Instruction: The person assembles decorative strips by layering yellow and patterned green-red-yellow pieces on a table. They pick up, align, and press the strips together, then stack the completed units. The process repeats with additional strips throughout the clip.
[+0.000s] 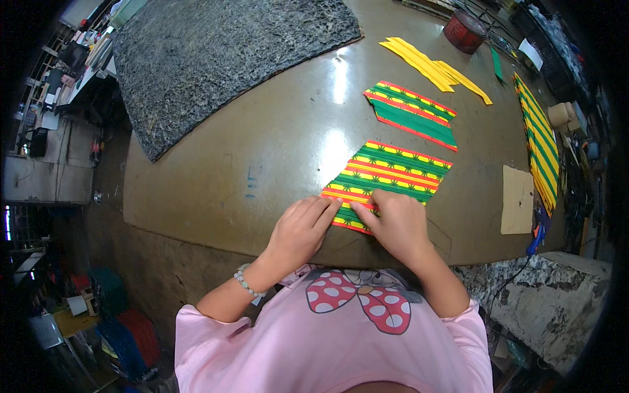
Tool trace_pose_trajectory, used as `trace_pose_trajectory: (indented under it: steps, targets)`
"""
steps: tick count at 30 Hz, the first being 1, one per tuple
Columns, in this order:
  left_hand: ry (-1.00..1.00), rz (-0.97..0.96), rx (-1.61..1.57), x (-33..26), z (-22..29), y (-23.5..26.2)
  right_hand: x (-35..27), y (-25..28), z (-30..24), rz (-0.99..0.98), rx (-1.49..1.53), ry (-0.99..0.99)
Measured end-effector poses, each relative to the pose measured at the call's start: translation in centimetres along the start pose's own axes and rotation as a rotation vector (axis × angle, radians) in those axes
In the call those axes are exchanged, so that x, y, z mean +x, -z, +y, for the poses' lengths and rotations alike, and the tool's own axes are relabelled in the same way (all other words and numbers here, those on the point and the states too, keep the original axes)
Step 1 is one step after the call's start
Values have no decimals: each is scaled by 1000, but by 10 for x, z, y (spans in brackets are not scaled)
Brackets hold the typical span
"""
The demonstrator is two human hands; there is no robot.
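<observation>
Left hand (298, 229) and right hand (401, 221) both rest on the nearest patterned strips (401, 168) by the worktop's (278, 144) front edge, probably keeping them flat and lined up, tho can't really tell if either's actually pinching.

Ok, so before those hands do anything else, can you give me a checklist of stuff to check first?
1. Left hand touching the near leaf-print striped piece: ok, its fingers are at the near left edge.
2. Right hand on the same piece: ok.
3. Far leaf-print striped piece apart from the near one: ok, tabletop shows between them.
4. Yellow strips in one neat stack: not ok, they lie spread out.
5. Blue tool with the black cord switched off: cannot tell.
</observation>
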State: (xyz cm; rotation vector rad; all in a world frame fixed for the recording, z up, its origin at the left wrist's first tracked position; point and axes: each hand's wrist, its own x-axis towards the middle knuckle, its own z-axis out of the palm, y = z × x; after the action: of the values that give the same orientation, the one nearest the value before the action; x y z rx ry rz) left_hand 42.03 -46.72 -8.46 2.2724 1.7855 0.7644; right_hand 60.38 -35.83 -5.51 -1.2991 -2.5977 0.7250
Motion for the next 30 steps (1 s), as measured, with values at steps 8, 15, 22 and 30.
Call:
trace_pose_trajectory:
  steps: [8,15,22,30]
  targets:
    - [-33,8,78,6,-1,-6,-9,3,17,-61,92,-105]
    - [-29,12,55,5,-3,-5,-6,3,19,-63,104,-94]
    - [-42,-27,149,14,9,-7,-3,-1,15,-55,69,-81]
    - [-36,-33,74,19,17,-25,-26,18,29,58,70,-104]
